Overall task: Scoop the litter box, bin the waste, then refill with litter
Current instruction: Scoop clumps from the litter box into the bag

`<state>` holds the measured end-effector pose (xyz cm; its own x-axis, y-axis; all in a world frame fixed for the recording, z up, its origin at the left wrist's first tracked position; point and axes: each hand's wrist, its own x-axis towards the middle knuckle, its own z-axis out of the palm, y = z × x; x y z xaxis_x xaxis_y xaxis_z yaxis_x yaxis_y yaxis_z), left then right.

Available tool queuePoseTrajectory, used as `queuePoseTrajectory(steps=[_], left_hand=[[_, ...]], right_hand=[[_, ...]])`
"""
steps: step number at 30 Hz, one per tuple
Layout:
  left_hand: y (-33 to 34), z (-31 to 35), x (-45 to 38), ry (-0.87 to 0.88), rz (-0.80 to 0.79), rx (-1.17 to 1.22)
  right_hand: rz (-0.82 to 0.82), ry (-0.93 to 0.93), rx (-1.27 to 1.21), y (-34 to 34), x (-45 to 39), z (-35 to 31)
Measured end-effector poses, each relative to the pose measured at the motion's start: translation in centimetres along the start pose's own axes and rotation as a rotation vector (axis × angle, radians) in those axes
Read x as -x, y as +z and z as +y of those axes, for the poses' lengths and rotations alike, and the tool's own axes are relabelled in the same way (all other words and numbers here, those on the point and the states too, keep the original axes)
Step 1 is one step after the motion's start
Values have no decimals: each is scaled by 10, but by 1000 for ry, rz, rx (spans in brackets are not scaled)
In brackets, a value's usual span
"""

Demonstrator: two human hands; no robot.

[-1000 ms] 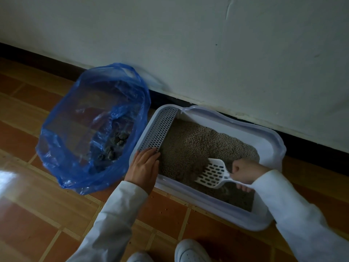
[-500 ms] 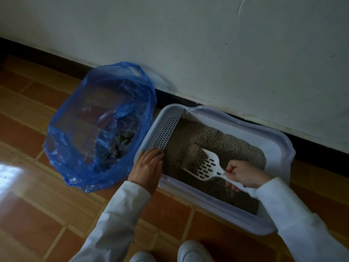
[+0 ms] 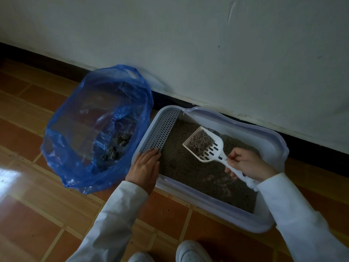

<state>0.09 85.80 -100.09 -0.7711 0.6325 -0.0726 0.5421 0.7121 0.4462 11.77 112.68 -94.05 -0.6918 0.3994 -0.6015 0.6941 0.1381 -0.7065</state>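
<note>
Blue thin plastic makes the bin bag (image 3: 94, 127), the largest thing on the tiled floor (image 3: 37, 214); it stands open on the left, against the white wall (image 3: 207, 44), and dark lumps of waste (image 3: 120, 142) lie at its bottom. Just beside it, on the right, sits the pale litter box (image 3: 268, 137), long from far left to near right, filled with grey litter (image 3: 188, 173). A grated step (image 3: 160, 129) runs along the left end of the box, on the side that faces the bag.

The left hand (image 3: 145, 167) rests flat on the near left corner of the box rim, fingers straight, holding nothing; it seems to steady the box. The right hand (image 3: 247, 163) has its fingers curled firmly round the handle of the white slotted scoop (image 3: 205, 146). The scoop is lifted above the litter, its long axis from the hand at the near right up to the far left, so the loaded blade points towards the bag. In the blade is a heap of grains; in this dim light I cannot tell if a lump hides among them.

The bag mouth lies to the left of the blade, past the grated step, so I judge the next move is a carry leftwards over the step, keeping the blade level so nothing falls on the floor.
</note>
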Motion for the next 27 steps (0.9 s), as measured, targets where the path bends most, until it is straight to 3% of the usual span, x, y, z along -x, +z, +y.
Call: queuePoseTrajectory(steps=[17, 27], left_hand=[[-3, -2, 5, 17, 49, 0], [-23, -10, 15, -127, 212, -46]], right_hand=[[99, -24, -5, 7, 1, -12], [-11, -146, 51, 37, -4, -56]])
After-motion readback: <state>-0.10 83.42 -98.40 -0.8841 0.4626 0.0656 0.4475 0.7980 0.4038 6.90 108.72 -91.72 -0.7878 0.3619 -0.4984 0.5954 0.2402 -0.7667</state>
